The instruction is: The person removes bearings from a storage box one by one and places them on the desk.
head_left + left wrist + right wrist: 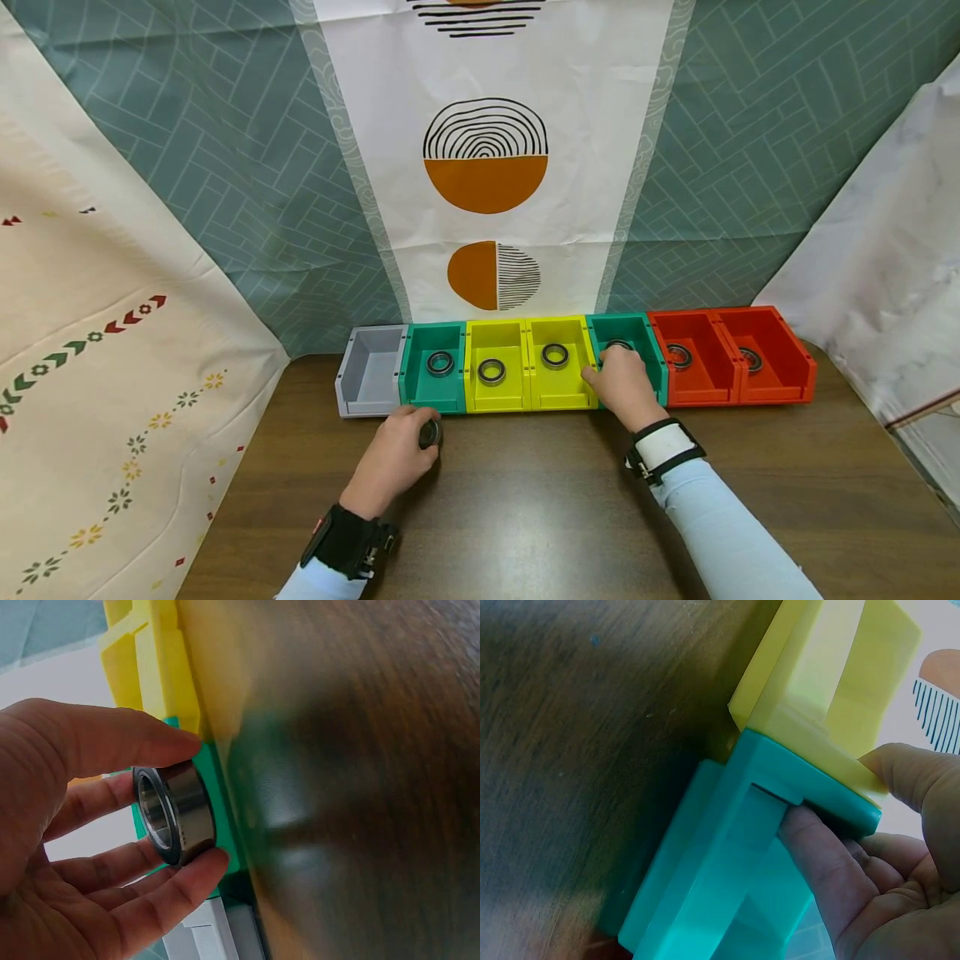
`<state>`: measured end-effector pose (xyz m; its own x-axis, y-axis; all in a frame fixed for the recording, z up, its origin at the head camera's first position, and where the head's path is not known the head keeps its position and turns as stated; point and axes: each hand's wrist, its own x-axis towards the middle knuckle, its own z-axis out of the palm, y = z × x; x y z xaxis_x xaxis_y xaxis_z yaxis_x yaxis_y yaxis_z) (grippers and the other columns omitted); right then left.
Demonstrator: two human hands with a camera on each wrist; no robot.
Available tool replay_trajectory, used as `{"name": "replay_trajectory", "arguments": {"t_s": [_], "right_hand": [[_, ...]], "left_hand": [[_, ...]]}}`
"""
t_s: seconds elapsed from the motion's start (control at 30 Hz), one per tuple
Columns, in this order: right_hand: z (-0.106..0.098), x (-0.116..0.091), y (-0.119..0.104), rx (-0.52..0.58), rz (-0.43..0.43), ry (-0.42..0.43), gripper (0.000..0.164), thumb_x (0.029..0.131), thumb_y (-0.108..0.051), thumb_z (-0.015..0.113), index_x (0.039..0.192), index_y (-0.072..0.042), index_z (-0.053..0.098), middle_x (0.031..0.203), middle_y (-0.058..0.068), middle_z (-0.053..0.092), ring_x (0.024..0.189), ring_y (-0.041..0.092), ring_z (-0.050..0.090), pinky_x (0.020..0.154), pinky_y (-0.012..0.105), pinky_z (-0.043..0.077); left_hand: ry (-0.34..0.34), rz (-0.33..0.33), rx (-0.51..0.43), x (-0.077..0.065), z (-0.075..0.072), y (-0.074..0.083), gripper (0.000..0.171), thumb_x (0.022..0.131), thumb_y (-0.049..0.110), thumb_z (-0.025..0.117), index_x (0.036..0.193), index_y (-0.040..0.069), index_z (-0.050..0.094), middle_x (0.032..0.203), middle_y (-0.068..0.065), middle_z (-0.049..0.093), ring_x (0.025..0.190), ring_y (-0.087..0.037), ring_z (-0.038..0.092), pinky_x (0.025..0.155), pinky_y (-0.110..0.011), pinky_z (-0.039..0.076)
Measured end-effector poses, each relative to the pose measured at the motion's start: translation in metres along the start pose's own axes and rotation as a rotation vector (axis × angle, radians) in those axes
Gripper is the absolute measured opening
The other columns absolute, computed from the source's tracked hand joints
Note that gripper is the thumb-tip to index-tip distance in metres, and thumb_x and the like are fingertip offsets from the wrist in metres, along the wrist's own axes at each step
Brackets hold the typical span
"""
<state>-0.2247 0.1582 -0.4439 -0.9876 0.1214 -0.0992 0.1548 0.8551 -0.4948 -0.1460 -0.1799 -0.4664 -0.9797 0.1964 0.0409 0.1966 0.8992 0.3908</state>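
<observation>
My left hand (pixel 397 454) pinches a ball bearing (pixel 176 814) between thumb and fingers, above the table just in front of the left green bin (pixel 408 400). My right hand (pixel 626 387) is at the right green bin (pixel 697 877). Its thumb lies on the outer side of the adjoining yellow bin wall (pixel 810 742), with the fingers inside the green bin, so the two side walls are gripped between them. Behind this hand, another bearing (pixel 619 343) shows partly in the right green bin. The left green bin holds one bearing (pixel 440 363).
The bins stand in a row against the patterned cloth (pixel 480 275). Two yellow bins hold a bearing (pixel 491 372) and a bearing (pixel 555 356). Two red bins hold a bearing (pixel 679 357) and a bearing (pixel 752 359). A grey bin (pixel 371 408) ends the row at left. Brown table (pixel 517 517) lies in front.
</observation>
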Motion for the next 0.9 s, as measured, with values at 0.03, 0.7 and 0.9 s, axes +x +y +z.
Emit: {"name": "replay_trajectory", "arguments": {"t_s": [0.03,0.7,0.9], "right_hand": [[0.0000,0.0000,0.0001,0.000,0.003,0.000,0.032,0.087,-0.029,0.062,0.092,0.002,0.059,0.082,0.013,0.048,0.072,0.024,0.051,0.053,0.026,0.040],[-0.0001,0.0002,-0.0005,0.008,0.019,-0.017,0.048,0.087,-0.031,0.062,0.115,0.007,0.056,0.096,0.016,0.055,0.082,0.026,0.054,0.063,0.030,0.049],[0.0011,0.0009,0.0019,0.008,0.012,-0.002,0.037,0.087,-0.031,0.062,0.099,0.004,0.060,0.086,0.014,0.050,0.075,0.025,0.052,0.055,0.027,0.043]], "left_hand": [[-0.011,-0.003,-0.001,0.0001,0.0005,-0.0003,0.036,0.074,0.017,0.074,0.109,0.017,0.064,0.109,-0.008,0.060,0.091,-0.019,0.058,0.078,-0.036,0.054],[-0.096,-0.005,0.004,0.0007,0.0053,-0.0069,0.031,0.075,0.017,0.074,0.105,0.015,0.066,0.095,-0.002,0.059,0.080,-0.015,0.051,0.074,-0.032,0.050],[-0.086,0.006,0.034,0.0021,0.0069,-0.0049,0.031,0.076,0.019,0.074,0.105,0.015,0.067,0.094,-0.001,0.060,0.082,-0.014,0.052,0.076,-0.033,0.050]]}}
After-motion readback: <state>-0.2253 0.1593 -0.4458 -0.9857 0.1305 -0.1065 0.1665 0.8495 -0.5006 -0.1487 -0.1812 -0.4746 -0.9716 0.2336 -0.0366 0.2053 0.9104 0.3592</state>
